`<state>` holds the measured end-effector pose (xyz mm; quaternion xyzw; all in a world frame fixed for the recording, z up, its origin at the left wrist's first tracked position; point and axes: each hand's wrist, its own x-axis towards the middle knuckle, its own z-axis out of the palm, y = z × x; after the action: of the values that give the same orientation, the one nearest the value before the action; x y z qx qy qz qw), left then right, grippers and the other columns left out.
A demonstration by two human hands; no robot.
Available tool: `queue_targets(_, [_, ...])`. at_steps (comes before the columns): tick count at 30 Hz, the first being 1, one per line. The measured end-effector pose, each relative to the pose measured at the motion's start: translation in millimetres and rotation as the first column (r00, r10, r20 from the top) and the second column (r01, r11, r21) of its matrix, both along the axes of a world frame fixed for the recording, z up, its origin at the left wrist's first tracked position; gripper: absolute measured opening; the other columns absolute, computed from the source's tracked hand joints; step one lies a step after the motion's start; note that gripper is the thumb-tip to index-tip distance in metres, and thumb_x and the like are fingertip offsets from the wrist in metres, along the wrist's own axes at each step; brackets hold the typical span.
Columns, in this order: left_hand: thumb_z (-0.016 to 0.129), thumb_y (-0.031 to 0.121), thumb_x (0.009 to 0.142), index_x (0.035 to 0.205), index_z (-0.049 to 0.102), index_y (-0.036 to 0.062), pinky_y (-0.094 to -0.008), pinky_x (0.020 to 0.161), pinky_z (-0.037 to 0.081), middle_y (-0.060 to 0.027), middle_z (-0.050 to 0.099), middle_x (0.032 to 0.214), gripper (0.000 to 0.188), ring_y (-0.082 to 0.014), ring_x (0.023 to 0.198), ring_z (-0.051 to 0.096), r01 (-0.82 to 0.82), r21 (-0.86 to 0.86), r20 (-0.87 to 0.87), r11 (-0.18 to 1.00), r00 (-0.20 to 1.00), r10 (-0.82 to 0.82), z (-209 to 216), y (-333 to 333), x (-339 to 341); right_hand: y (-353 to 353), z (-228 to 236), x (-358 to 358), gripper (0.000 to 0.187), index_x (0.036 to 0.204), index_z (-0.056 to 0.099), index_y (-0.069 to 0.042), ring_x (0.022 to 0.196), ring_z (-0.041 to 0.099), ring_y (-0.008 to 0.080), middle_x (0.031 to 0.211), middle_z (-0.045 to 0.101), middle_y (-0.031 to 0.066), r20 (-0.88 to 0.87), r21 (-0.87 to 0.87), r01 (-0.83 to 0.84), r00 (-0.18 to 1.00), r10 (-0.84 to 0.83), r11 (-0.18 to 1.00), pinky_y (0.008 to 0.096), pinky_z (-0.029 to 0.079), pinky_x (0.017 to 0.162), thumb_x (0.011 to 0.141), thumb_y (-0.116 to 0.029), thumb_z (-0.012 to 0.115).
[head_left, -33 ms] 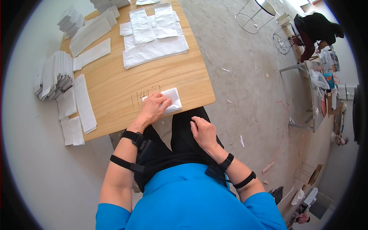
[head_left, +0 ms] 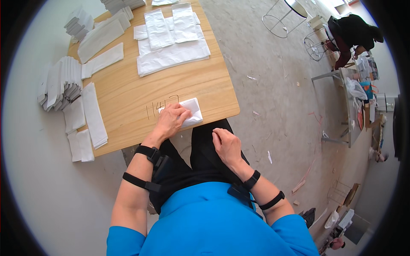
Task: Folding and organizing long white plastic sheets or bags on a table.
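A wooden table (head_left: 128,91) stands on a pale concrete floor (head_left: 273,85) littered with scraps, its top ranged with white cloths: a broad layered spread of flat pieces (head_left: 171,53) at the far side, long folded strips (head_left: 100,40) beside them, and a thick stack of folded cloths (head_left: 60,83) hanging over the left edge, apparently sorted by stage of folding. More folded pieces (head_left: 87,123) line the near-left edge. Dark marks are written on the wood near the front edge. Seated at the table's near edge, a person in a blue top presses the left hand (head_left: 171,120) flat, fingers spread, on a small folded white cloth (head_left: 190,112) at the near right corner, seemingly to hold its creases down. The right hand (head_left: 226,145) rests loosely curled on the lap, holding nothing, clear of the table. Black straps circle both forearms. Across the room, another person (head_left: 352,36) bends by cluttered shelving and wire stools (head_left: 284,15).
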<state>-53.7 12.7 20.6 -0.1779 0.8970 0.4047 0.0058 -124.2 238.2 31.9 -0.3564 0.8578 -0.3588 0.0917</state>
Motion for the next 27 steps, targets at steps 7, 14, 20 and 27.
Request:
queue_targets(7, [0.067,0.005,0.079,0.092,0.068,0.0070,-0.0384,0.088,0.046,-0.0091,0.065,0.095,0.014,-0.0291,0.097,0.058,0.091,-0.221,-0.203,0.971,0.969,-0.137,14.1,3.0,14.2,-66.3,9.6,-33.3,0.010,0.084,0.069,-0.002,0.068,0.065,0.0298,0.079,0.066,0.0143,0.319,-0.139,0.150,0.943,-0.099,0.979,0.0370,0.050,0.064,0.083,-0.011,0.064])
queue_targets(14, [0.068,0.018,0.087,0.092,0.065,0.0007,-0.0286,0.068,0.049,-0.0055,0.064,0.082,0.018,-0.0149,0.073,0.059,-0.768,0.255,0.001,0.587,0.608,0.794,-0.6,14.4,63.9,-84.5,-24.2,-40.4,0.013,0.085,0.070,0.001,0.063,0.066,0.0190,0.073,0.068,0.0129,0.271,0.033,0.061,0.960,-0.068,0.998,0.0306,0.051,0.062,0.080,-0.010,0.067])
queue_targets(20, [0.076,0.030,0.080,0.099,0.063,0.0013,-0.0325,0.067,0.050,-0.0057,0.064,0.083,0.037,-0.0178,0.073,0.061,-0.790,0.072,0.089,0.609,0.613,0.785,6.6,21.6,59.0,-88.3,-15.9,-31.7,0.022,0.084,0.066,0.000,0.071,0.065,0.0304,0.073,0.066,0.0134,0.298,0.021,0.142,0.944,-0.142,0.990,0.0396,0.051,0.066,0.077,-0.019,0.074])
queue_targets(27, [0.077,0.023,0.073,0.083,0.059,0.0060,-0.0409,0.073,0.048,-0.0081,0.061,0.083,0.027,-0.0285,0.084,0.061,-0.764,-0.177,0.219,0.621,0.585,0.781,3.3,22.9,38.0,-101.8,-18.9,-33.2,0.018,0.078,0.066,-0.002,0.069,0.067,0.0291,0.069,0.067,0.0118,0.157,0.263,0.181,0.961,-0.228,0.948,0.0394,0.052,0.066,0.072,-0.017,0.073])
